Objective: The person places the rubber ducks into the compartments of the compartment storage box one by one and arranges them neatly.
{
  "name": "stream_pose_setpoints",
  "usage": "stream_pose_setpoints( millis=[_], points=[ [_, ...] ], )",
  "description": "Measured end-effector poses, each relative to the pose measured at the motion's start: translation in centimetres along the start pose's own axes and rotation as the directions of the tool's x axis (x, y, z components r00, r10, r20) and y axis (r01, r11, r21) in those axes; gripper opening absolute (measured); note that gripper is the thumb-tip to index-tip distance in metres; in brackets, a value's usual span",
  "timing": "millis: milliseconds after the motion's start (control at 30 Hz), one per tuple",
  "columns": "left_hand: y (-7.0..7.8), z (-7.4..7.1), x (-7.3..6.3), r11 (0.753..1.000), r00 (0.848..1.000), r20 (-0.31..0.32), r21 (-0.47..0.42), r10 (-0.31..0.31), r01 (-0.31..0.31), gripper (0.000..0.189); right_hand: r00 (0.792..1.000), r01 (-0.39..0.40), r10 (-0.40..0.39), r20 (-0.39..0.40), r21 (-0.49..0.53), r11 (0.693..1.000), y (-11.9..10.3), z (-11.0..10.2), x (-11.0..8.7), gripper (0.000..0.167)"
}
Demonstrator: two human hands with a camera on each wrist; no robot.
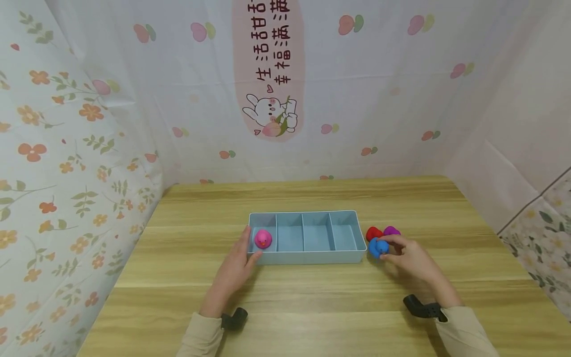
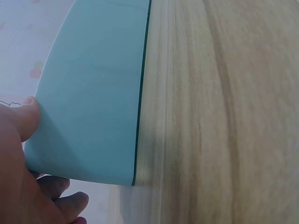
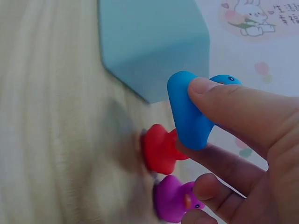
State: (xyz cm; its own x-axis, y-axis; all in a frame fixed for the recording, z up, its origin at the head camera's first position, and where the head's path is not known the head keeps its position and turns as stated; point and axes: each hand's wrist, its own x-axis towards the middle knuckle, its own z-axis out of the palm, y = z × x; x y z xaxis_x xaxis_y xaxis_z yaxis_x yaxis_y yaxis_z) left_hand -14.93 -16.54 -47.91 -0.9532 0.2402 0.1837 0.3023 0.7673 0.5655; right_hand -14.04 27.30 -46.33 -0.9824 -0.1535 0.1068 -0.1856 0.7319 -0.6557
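Observation:
At the left end of a pale blue four-part box [image 1: 308, 257], my left hand [image 1: 233, 263] grips the corner, thumb on the front rim and fingers along the end wall. A pink rubber duck [image 1: 263, 239] sits in the leftmost compartment. My right hand [image 1: 412, 258] pinches a blue rubber duck [image 3: 189, 112] between thumb and fingers, just beyond the box's right end. In the right wrist view the blue duck is held up off the table. Below it in that view are a red rubber duck [image 3: 159, 149] and a purple rubber duck [image 3: 170, 200], both on the table.
The box stands on a wood-grain table [image 1: 308, 302]. Three compartments right of the pink duck hold nothing. A white printed cloth [image 1: 383, 99] hangs behind the table, and a floral cloth [image 1: 76, 198] hangs at the left. Each wrist wears a black camera mount [image 1: 421, 307].

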Motion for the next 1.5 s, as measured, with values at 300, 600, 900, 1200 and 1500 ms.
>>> stream_pose_setpoints(
  millis=[300,600,900,1200,1500],
  points=[
    [0.1,-0.3,0.0,1.0,1.0,0.005,-0.004,0.002,-0.002,0.075,0.997,0.071,-0.071,-0.025,0.023,0.997,-0.9,-0.5,1.3,0.034],
    [0.0,0.0,0.1,1.0,1.0,0.013,-0.007,0.006,-0.005,0.074,0.999,0.039,-0.039,-0.021,0.026,0.999,-2.9,-0.7,3.3,0.038],
    [-0.1,0.0,0.2,1.0,1.0,0.021,-0.007,-0.008,0.008,0.075,0.997,0.076,-0.076,0.008,-0.001,0.997,-4.9,0.0,5.0,0.038],
    [-0.2,0.1,0.1,1.0,1.0,-0.008,-0.011,0.025,-0.025,0.074,0.989,0.145,-0.146,0.021,0.053,0.988,-6.7,1.4,6.6,0.034],
    [-0.2,0.2,0.1,1.0,1.0,0.011,-0.008,-0.004,0.004,0.074,0.985,0.163,-0.167,0.032,0.098,0.982,-9.0,2.4,7.9,0.036]
  ],
)
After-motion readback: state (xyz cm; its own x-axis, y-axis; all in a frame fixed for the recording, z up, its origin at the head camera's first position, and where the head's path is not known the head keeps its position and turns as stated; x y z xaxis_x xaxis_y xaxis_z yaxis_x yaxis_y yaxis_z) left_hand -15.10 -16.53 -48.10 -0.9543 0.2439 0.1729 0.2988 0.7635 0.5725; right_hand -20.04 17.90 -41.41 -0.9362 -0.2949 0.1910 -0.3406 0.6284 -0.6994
